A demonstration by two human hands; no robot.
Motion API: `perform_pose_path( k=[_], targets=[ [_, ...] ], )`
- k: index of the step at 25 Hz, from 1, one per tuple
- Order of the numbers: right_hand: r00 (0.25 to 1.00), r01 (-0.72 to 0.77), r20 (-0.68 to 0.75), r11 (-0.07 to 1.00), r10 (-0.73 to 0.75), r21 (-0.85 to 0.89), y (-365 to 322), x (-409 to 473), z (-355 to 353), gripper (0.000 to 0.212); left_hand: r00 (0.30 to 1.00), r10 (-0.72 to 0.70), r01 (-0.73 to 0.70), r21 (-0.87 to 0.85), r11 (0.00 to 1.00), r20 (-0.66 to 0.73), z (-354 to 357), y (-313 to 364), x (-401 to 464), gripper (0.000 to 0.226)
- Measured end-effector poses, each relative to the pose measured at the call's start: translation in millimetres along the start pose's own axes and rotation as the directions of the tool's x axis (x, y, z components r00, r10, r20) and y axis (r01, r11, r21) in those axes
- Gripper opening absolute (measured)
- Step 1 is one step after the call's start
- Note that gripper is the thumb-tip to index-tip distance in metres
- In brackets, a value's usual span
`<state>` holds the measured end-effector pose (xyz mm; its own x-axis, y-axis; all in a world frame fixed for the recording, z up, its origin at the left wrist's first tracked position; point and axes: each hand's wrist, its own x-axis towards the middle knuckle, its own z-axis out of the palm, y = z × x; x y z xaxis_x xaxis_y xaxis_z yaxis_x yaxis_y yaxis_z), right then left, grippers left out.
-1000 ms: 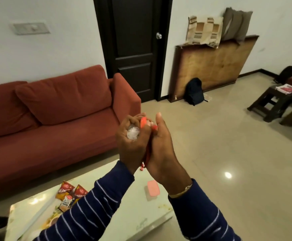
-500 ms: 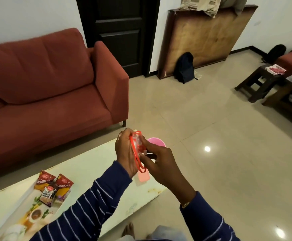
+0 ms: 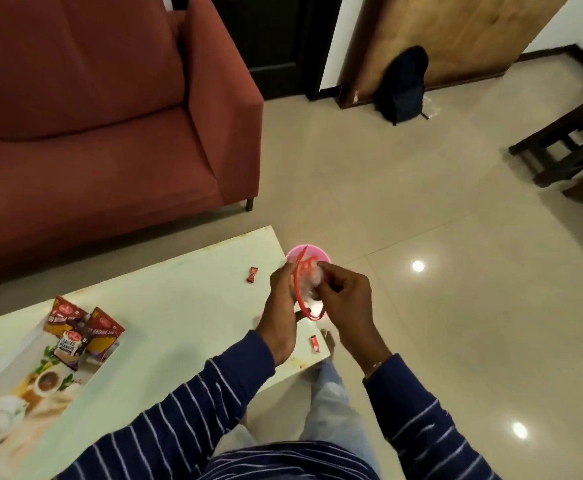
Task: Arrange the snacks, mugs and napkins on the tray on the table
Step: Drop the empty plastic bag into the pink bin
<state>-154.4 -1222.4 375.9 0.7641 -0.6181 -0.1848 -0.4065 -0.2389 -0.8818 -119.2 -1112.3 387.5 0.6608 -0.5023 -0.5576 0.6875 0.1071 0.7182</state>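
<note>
Both hands, left hand (image 3: 280, 306) and right hand (image 3: 347, 299), pinch a clear red-printed plastic candy bag (image 3: 305, 289) above the pale table's (image 3: 179, 306) corner. Two small red wrapped candies (image 3: 252, 274) already lie loose there, well apart from the printed rectangular tray (image 3: 30, 382) holding three red-and-brown snack packets (image 3: 82, 336). Tug harder and more probably spill onto the floor.

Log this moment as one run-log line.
left hand: holds red-rimmed clear packet | right hand: pinching packet | snack packs: on tray | mugs, napkins: not seen

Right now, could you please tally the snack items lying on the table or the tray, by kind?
Snack packets on the tray: 3
Small red wrapped candies on the table: 2
Total: 5
</note>
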Motion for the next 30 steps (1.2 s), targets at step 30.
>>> perform_pose_path(
  k=[30],
  targets=[
    [0.800,-0.033,0.453,0.782,0.394,-0.622,302,348,23,0.052,0.820,-0.076,0.341,0.378,0.861,-0.567,26,-137,130,0.009]
  ],
)
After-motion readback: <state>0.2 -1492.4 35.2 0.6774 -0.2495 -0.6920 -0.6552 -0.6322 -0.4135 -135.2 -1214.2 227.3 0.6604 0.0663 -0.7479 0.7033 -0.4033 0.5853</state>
